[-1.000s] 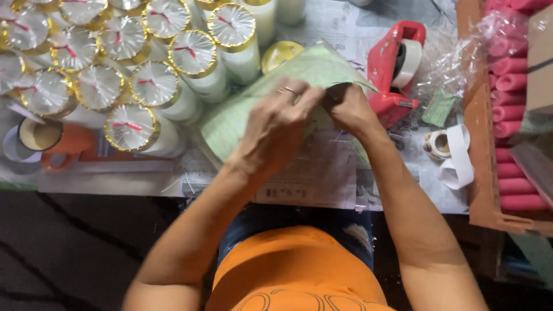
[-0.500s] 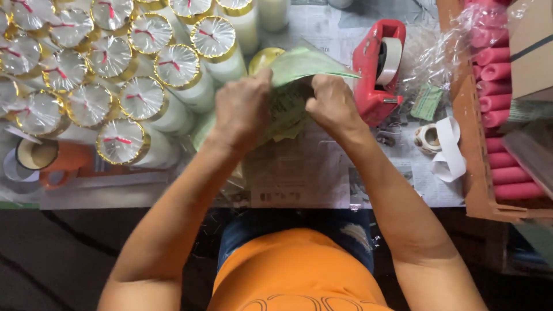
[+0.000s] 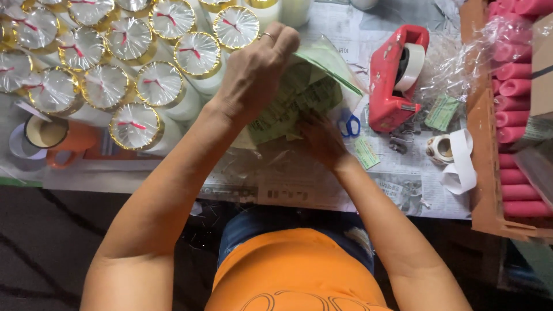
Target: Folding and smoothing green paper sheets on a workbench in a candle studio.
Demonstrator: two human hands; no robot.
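My left hand (image 3: 256,72) is raised over the table and pinches the top edge of a clear plastic bag of green printed labels (image 3: 299,95), holding it open. My right hand (image 3: 319,138) reaches in under the bag's lower side among the green labels, its fingers partly hidden by the plastic. A ring shows on my left hand. Blue-handled scissors (image 3: 348,124) lie just right of my right hand.
Several white candles with gold-rimmed wrapped tops (image 3: 132,86) fill the left. A red tape dispenser (image 3: 394,75) stands right of the bag. An orange tape holder (image 3: 55,138), a small tape roll (image 3: 440,147), loose green labels (image 3: 440,112), and a cardboard box of pink candles (image 3: 512,115) surround them.
My left hand has lifted up and away with the bag's edge. My right hand has dropped lower and slid under the bag. The scissors are now uncovered.
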